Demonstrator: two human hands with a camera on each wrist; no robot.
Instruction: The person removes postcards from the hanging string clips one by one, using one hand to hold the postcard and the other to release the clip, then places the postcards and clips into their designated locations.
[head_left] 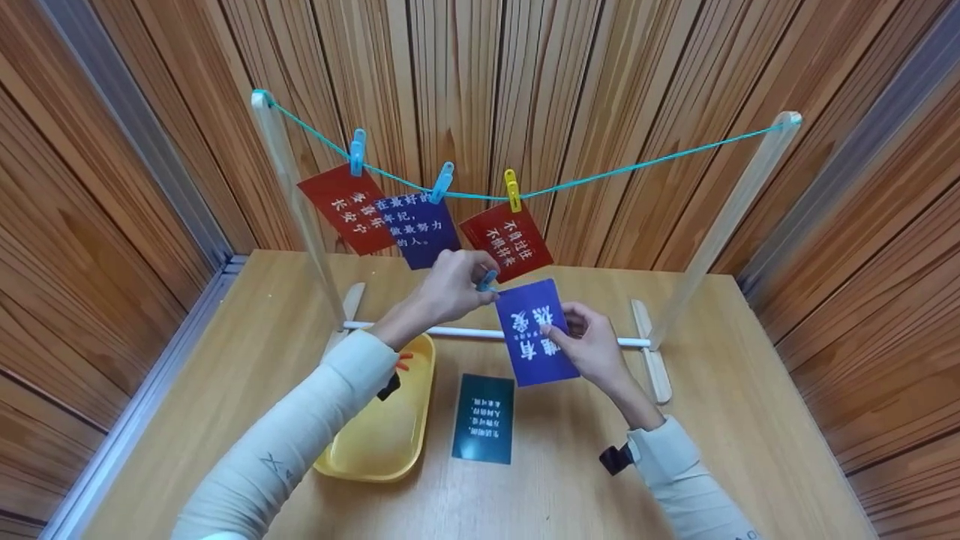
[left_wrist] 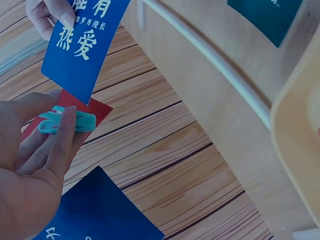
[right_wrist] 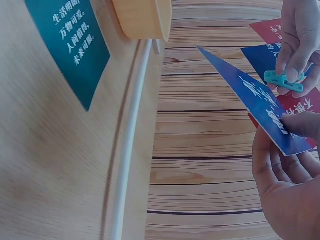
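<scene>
Head view: pinches a blue clip (head_left: 487, 280) in the left hand (head_left: 454, 280), beside a corner of the blue card (head_left: 529, 360) gripped by the right hand (head_left: 596, 351). Holds both before a cord (head_left: 637, 166) bearing three clipped cards (head_left: 424, 231). Left wrist view: shows the clip between thumb and fingers. Right wrist view: shows the blue card tilted, with thumb on the printed face; includes a green card (right_wrist: 75, 55) on the table (right_wrist: 50, 175).

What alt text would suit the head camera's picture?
A person's left hand pinches a light-blue plastic clip beside a rectangular blue card that the right hand holds. Beyond, two red cards and a navy card hang clipped to a turquoise string; a dark-green card and yellow tray sit on the wooden table.
</scene>
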